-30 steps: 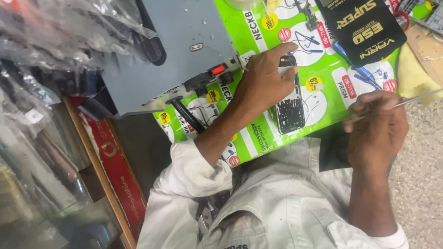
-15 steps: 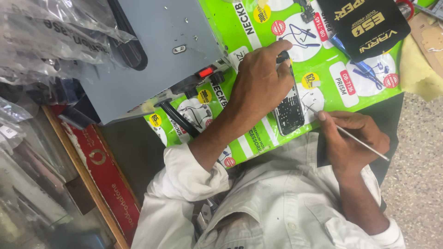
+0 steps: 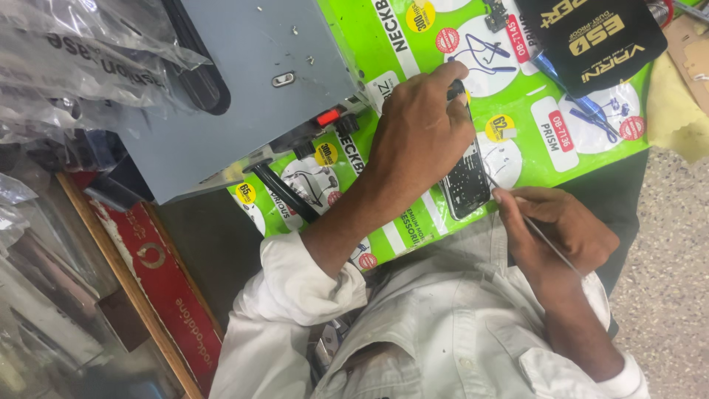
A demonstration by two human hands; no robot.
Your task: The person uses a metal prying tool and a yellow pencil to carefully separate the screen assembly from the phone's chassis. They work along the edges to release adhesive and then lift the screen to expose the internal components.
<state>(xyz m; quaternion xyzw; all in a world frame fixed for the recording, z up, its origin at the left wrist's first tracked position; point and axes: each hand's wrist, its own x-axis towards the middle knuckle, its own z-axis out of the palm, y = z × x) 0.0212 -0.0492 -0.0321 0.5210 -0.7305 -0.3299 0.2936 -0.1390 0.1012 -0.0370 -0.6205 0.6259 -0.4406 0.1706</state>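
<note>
The opened phone [image 3: 465,177] is lying on the green printed mat [image 3: 443,74] covering the desk, its bare circuit side facing up. The left hand [image 3: 417,137] is pressing down over its upper part, fingers closed around the edge in a firm grip. The right hand [image 3: 565,233] is pinching a thin metal probe [image 3: 528,222], its tip touching the phone's lower corner. A grey box [image 3: 251,89] is sitting just beside the left hand, and a black pouch [image 3: 598,41] is lying farther up the mat.
</note>
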